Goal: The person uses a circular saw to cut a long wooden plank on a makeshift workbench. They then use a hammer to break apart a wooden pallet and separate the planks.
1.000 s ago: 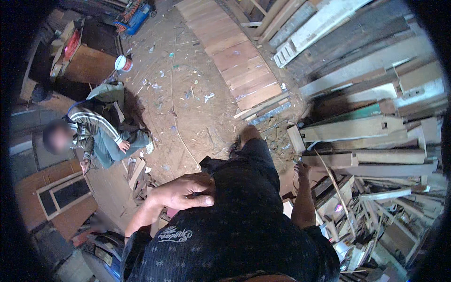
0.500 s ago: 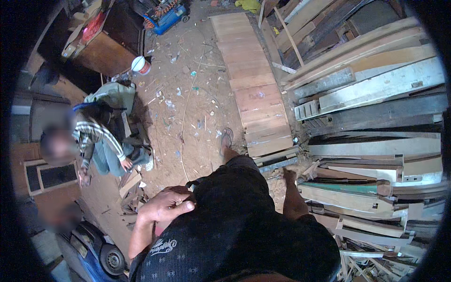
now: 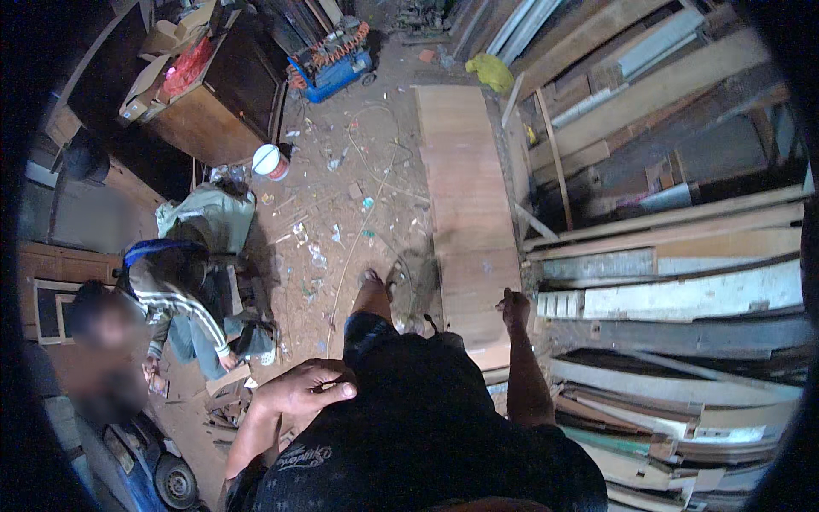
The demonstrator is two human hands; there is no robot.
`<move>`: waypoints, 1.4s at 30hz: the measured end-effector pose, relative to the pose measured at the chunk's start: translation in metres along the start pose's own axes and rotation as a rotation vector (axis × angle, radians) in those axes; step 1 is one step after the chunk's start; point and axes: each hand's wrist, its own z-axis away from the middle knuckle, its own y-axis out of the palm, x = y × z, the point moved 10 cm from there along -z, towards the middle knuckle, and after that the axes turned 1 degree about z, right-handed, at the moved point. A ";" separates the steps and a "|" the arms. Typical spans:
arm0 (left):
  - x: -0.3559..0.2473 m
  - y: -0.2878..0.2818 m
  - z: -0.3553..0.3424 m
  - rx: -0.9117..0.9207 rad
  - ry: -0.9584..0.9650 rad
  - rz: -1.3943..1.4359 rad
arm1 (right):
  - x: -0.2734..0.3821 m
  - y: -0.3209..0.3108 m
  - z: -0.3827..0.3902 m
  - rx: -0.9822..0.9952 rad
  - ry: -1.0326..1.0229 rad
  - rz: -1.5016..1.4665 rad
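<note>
My left hand (image 3: 309,386) is held in front of my black shirt at waist height. Its thumb lies along curled fingers, and whatever they hold, if anything, is hidden. My right arm stretches forward, and the right hand (image 3: 514,309) is closed like a fist above the right edge of a long brown wooden panel (image 3: 465,171). What may be inside that fist is too small to make out. The panel lies on the dirt floor ahead of me, running away toward the far end.
Stacked planks and boards (image 3: 682,290) fill the right side. At the left a person (image 3: 183,286) crouches in a striped sleeve. A white bucket (image 3: 270,162) stands near a wooden cabinet (image 3: 209,115), and a blue air compressor (image 3: 337,72) is farther back. A thin hose (image 3: 345,243) crosses the littered floor.
The view has shifted forward along the panel. My right hand has swung forward from beside the planks to over the panel's edge. My left hand keeps nearly the same pose at my waist.
</note>
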 end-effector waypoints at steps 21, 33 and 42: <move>0.024 -0.551 -0.179 -0.545 -0.146 -0.367 | 0.027 0.206 -0.262 0.238 0.832 -1.014; -0.016 -0.769 -0.316 -0.651 -0.436 -0.342 | 0.047 0.374 -0.462 0.305 1.031 -0.787; -0.114 -0.946 -0.516 -0.635 0.097 -0.696 | 0.366 0.353 -0.825 0.099 0.151 -0.881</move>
